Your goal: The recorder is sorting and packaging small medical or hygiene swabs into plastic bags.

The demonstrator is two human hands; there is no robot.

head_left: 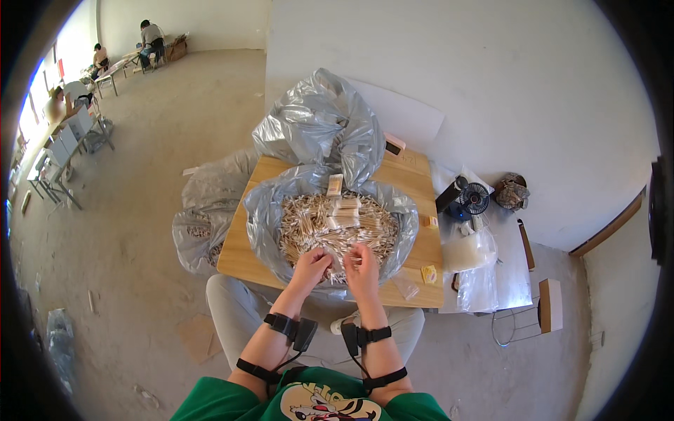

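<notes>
A large grey plastic bag (263,210) lies spread on the table, its rim rolled down around a heap of loose cotton swabs (298,228). Over the near side of the heap, my left hand (312,268) is closed, pinching what looks like a small clear plastic bag (335,264). Close beside it, my right hand (362,269) has its fingers curled at the swabs, apparently gripping a few; the fingertips are small and partly hidden. Filled packs of swabs (344,215) rest on the heap, and another small pack (335,185) lies at its far edge.
Behind stands a bulging grey bag (319,126) on the wooden table (242,242). More bags (200,228) lean at the left. A yellow packet (429,274) sits at right. Beyond it, a side table holds a black fan (474,198) and clear plastic bags (477,281). Other people work far left.
</notes>
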